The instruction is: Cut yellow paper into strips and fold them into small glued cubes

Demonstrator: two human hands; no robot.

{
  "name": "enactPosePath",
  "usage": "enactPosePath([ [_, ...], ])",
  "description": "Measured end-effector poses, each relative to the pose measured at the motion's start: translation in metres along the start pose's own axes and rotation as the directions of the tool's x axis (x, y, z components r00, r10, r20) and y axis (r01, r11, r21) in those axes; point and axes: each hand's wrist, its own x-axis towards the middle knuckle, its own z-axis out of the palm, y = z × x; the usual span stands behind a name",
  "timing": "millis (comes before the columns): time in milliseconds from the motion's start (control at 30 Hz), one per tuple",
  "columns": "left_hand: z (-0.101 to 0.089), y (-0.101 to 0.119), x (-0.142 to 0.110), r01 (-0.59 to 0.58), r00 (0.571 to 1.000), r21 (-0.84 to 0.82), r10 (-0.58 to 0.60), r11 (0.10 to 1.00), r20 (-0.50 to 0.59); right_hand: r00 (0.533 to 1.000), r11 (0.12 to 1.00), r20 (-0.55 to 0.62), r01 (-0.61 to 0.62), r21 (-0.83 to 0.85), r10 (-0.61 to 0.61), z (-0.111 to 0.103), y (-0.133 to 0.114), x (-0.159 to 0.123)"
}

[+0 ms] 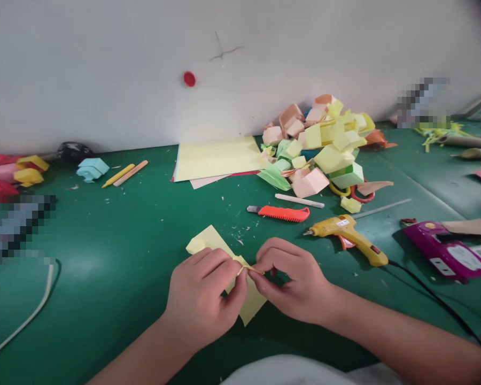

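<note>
left hand (202,294): closed, thumb and fingers pinching the creased middle of the pale yellow paper (251,307). right hand (294,278): also closed, fingertips pinching the same narrow crease from the right. the hands nearly meet. paper sits at near centre, one flap past the left hand on the far side, another below on the near side; can't tell if it touches the counter (116,230).

to do it well: keep both pinches close to the crease, line up the edges, press lightly from the middle outward. too much pull would likely tear or skew thin paper; even pressure keeps the flaps flat.

outward: orange cutter (284,214) just beyond the hands, white pen (299,201) past it. yellow glue gun (347,229) to the right, nozzle pointing left; maybe hot, so keep knuckles off. far side: paper sheets (218,158), folded paper pile (336,131) on their right.
</note>
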Motion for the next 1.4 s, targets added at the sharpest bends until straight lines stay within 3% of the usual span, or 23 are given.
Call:
enactPosePath([
  [133,0.003,0.006,-0.002,-0.056,0.997,0.153,0.062,0.987,-0.038,1.0,1.0,-0.015,0.0,0.004,0.0,-0.001,-0.001,-0.002],
  [400,-0.002,0.002,-0.002,-0.109,0.981,-0.025,0.112,0.994,0.161,0.998,0.998,-0.012,0.054,-0.022,-0.055,-0.004,0.001,-0.004],
  [533,-0.007,-0.009,0.001,-0.019,0.958,-0.17,0.066,0.985,0.278,0.997,0.997,0.0,0.079,-0.026,-0.079,-0.002,0.005,-0.004],
  [667,-0.015,-0.02,0.004,0.11,0.93,-0.321,0.016,0.941,0.366,0.98,0.984,0.086,0.176,0.017,-0.177,-0.002,0.008,-0.006],
  [900,-0.016,-0.024,0.003,0.322,0.9,-0.468,-0.112,0.823,0.421,0.939,0.967,0.23,0.236,0.1,-0.253,-0.008,0.009,-0.002],
  [967,-0.016,-0.024,0.002,0.316,0.908,-0.497,-0.106,0.808,0.405,0.931,0.959,0.237,0.255,0.123,-0.278,-0.01,0.009,-0.001],
  [1167,-0.017,-0.024,0.0,0.149,0.972,-0.521,-0.028,0.84,0.233,0.93,0.963,0.254,0.25,0.097,-0.266,-0.013,0.011,-0.002],
  [1400,-0.015,-0.022,-0.003,0.096,0.992,-0.518,-0.036,0.85,0.123,0.979,0.979,0.084,0.178,0.096,-0.186,-0.008,0.008,-0.001],
])
